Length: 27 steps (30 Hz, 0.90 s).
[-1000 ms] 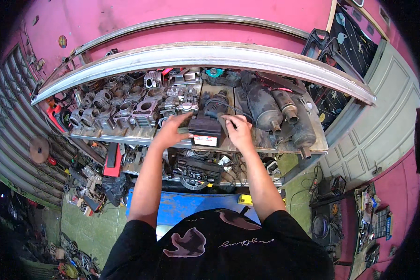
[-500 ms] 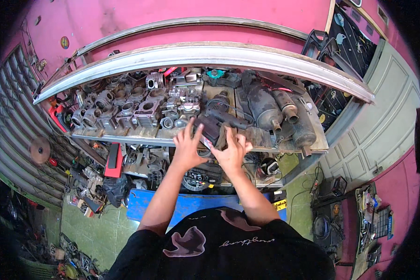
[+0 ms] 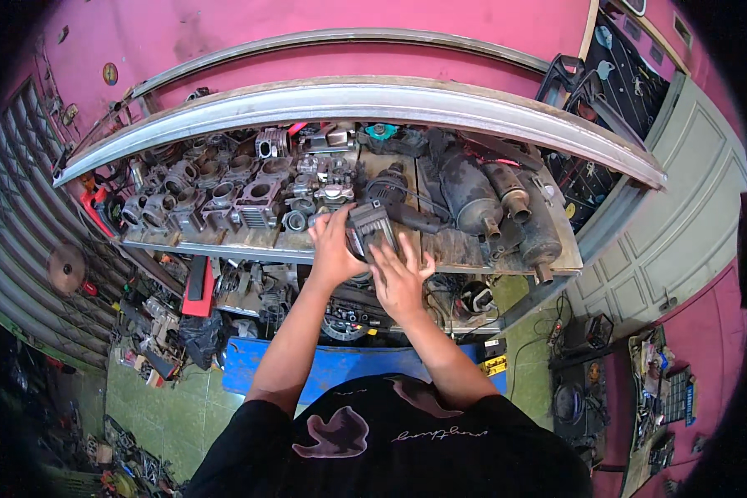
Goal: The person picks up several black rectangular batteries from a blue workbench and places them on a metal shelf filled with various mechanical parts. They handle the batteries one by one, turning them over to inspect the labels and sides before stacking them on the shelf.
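Above the front edge of the upper shelf I hold a small dark rectangular case (image 3: 371, 217) with a grey ribbed face turned up. My left hand (image 3: 334, 256) is closed around its left side, thumb at the near end. My right hand (image 3: 400, 286) has its fingers spread, the fingertips at the near right part of the case; whether they press on it I cannot tell. Just behind lies a dark power drill (image 3: 388, 189) on the boards. Left of the case are small metal carburettor-like parts (image 3: 332, 184).
Engine cylinders (image 3: 260, 192) crowd the shelf's left side; exhaust mufflers (image 3: 466, 191) lie at the right. A pale metal beam (image 3: 365, 93) runs across above the shelf. Below are more parts, a red box (image 3: 197, 292) and a blue panel (image 3: 282, 365) close to my body.
The case has turned, so its grey ribbed face now shows. My left hand has closed on its side; my right hand has moved slightly nearer and left, fingers spread.
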{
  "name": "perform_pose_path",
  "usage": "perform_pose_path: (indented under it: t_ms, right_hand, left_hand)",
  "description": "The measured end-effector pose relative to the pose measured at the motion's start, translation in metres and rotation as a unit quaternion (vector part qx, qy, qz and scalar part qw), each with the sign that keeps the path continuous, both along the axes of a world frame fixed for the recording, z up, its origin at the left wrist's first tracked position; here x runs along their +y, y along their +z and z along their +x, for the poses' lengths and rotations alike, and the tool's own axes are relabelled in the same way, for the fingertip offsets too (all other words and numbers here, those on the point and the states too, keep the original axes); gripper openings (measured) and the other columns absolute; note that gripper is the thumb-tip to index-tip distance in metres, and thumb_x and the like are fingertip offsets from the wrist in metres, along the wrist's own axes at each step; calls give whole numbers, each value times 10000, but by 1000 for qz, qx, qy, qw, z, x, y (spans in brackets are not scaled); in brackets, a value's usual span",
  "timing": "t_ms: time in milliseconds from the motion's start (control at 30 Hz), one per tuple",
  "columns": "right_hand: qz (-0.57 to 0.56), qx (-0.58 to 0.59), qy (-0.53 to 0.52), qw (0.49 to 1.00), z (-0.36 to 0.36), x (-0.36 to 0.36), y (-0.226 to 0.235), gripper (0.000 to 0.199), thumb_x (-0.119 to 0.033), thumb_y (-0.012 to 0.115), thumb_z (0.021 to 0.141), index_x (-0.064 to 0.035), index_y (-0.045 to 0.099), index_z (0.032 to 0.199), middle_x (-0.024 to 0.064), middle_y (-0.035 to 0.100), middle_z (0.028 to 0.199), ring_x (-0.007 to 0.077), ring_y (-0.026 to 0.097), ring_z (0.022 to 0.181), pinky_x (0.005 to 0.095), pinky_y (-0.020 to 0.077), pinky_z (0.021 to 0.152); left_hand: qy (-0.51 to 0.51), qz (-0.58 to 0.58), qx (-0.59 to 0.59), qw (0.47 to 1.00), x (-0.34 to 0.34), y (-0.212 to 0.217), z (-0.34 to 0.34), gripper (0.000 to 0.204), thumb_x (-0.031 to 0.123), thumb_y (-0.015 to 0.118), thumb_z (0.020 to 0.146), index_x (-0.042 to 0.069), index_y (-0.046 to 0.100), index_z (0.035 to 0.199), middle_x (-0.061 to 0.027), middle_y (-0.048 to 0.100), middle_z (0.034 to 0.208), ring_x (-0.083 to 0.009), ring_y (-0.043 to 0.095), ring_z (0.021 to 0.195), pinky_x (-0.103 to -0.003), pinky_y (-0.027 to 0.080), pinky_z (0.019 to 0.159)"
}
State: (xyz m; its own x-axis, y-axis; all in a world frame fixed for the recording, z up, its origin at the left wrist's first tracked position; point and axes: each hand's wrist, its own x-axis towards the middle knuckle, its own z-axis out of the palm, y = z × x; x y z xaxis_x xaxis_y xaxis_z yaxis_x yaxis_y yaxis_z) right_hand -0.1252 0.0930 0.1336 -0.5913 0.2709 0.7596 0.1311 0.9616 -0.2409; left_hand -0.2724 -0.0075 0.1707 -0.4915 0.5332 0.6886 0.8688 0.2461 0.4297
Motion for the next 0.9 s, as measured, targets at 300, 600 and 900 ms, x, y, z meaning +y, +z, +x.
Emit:
perform_pose_path:
  t_ms: [300,600,900]
  right_hand:
    - [28,29,-2,999,-32,27,51,461,-236,774,858,-334,715,1305,-81,686,1381,242,461,1464,635,194,1116]
    - [32,0,5,999,14,16,-5,475,-251,797,820,-356,726,1277,-98,699,1355,239,465,1463,620,163,1121]
    - [-29,36,-48,998,-21,24,34,467,-186,747,880,-326,703,1323,-28,707,1346,263,465,1464,622,188,1137]
  left_hand:
    - [-34,11,1,999,0,2,-1,1217,422,973,410,86,472,1466,-122,601,1356,-374,504,1212,-523,349,1039]
    - [-2,-1,-2,1000,2,-2,-2,1220,433,972,395,66,476,1448,-131,607,1336,-391,501,1198,-527,343,1049]
    - [-20,1,-16,1000,-1,7,0,1181,386,972,396,87,494,1434,-133,621,1307,-392,505,1195,-522,333,1060]
